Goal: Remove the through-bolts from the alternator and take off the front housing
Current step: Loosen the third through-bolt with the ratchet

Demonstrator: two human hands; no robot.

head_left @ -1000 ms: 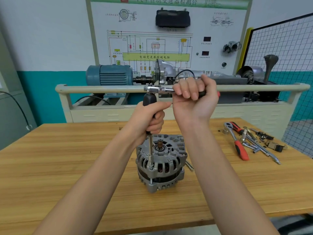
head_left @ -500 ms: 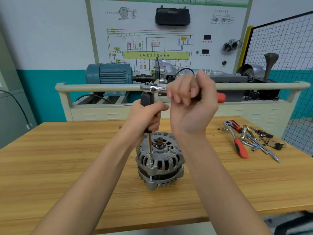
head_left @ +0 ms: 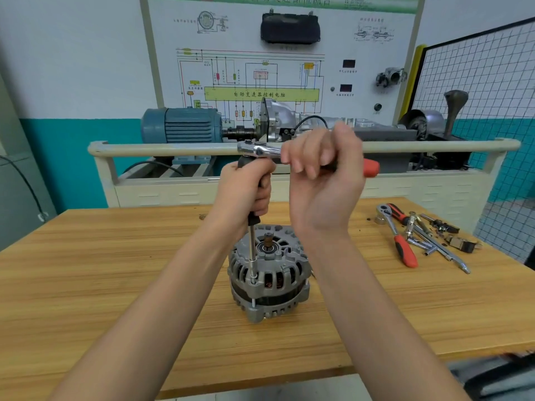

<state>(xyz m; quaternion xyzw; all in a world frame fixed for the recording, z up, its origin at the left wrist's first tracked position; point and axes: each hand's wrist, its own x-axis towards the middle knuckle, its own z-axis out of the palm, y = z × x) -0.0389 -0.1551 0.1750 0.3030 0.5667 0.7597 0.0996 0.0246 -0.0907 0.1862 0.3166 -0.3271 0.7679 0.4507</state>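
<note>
The alternator stands upright on the wooden table, near its front edge, as it did a second ago. The right hand has rolled palm-up and looser, fingers half curled round the ratchet handle (its red end now pokes out to the right). The left hand grips the black driver handle, shaft vertical on a through-bolt. Bare tabletop lies left of the alternator. A spare ratchet and loose sockets lie well apart, right.
</note>
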